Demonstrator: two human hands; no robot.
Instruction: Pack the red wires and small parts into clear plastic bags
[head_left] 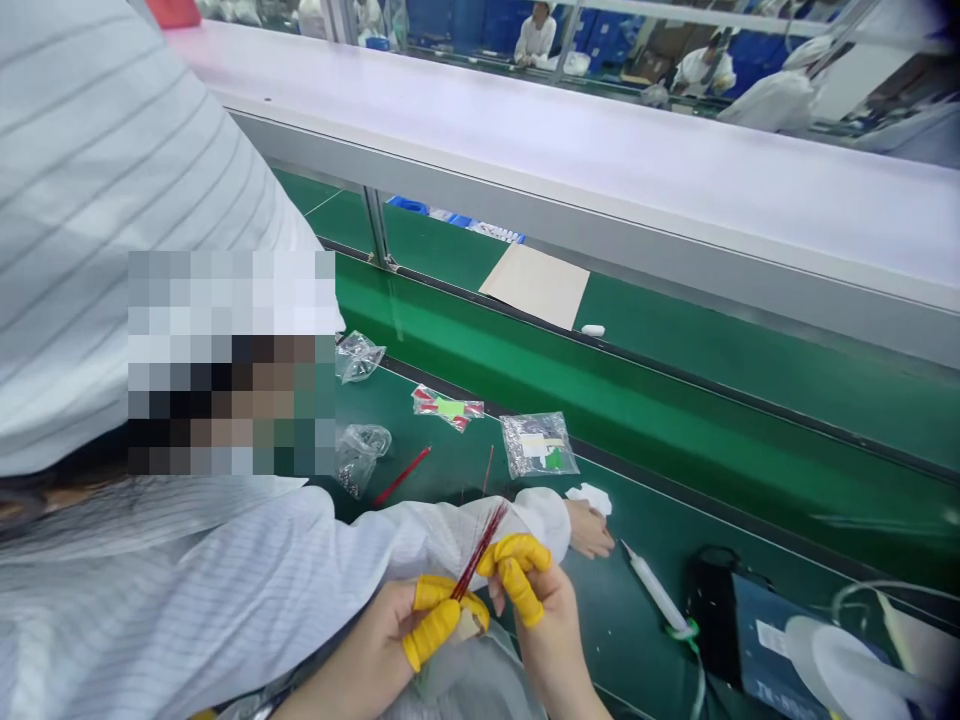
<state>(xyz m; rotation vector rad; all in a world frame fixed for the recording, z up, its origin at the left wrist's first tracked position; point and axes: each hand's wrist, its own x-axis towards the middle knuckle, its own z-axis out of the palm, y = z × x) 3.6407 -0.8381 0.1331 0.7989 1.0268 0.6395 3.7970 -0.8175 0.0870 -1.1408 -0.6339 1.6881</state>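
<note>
My left hand (401, 625), with yellow finger cots on its thumb and fingers, grips the lower end of a bundle of thin red wires (481, 550). The strands slant up to the right and fan out at the top. Beside the bundle is my right hand (536, 585), also in yellow finger cots, its fingers curled and pressed together. Whatever its fingertips may pinch is hidden. A small pale piece (469, 625) shows by the left fingers. More red wires (403, 476) lie on the green bench (600, 630) beyond my hands.
A co-worker's white sleeve (450, 530) and hand (589, 530) reach across just beyond my hands. Clear bags of parts (540, 444) lie along the bench's far side. To the right are a soldering iron (656, 590) and a dark blue box (772, 640). A shelf (562, 130) spans above.
</note>
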